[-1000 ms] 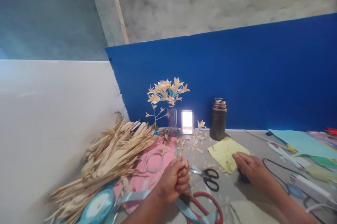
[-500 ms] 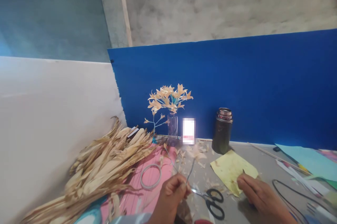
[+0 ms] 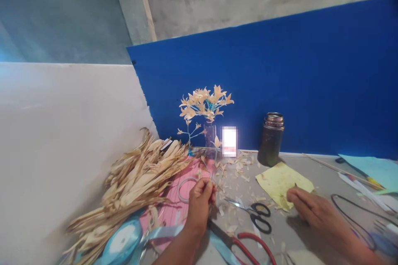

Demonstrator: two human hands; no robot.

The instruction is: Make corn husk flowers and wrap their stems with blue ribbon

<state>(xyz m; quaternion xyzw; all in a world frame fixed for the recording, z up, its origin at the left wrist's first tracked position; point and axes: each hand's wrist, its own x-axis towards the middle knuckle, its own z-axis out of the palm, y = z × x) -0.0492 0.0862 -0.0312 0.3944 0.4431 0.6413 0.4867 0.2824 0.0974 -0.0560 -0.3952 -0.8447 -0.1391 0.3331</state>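
My left hand [image 3: 200, 200] pinches the thin wire stem of a small husk flower [image 3: 217, 142], which stands upright just in front of the vase. My right hand [image 3: 306, 209] is closed above the near edge of a yellow paper sheet [image 3: 280, 181]. A small dark tip pokes out past its fingers; what it belongs to is hidden. Black-handled scissors [image 3: 260, 210] lie between my hands, blades slightly apart. Red-handled pliers [image 3: 248, 252] lie in front of them. A ring of tape [image 3: 180, 192] sits on pink paper [image 3: 169, 211], partly behind my left hand.
Dried corn husks [image 3: 139, 186] are heaped at left, beside a roll of blue ribbon [image 3: 122, 240]. A glass vase [image 3: 210, 134] holds husk flowers [image 3: 203, 103] at the back. A dark flask [image 3: 270, 140] stands open. A black cable [image 3: 357, 207] curls at right; husk scraps litter the table.
My left hand has moved away from me with the flower, which now stands more upright and farther left. The view has tipped down, bringing the pliers and ribbon in. My right hand stays over the yellow paper.
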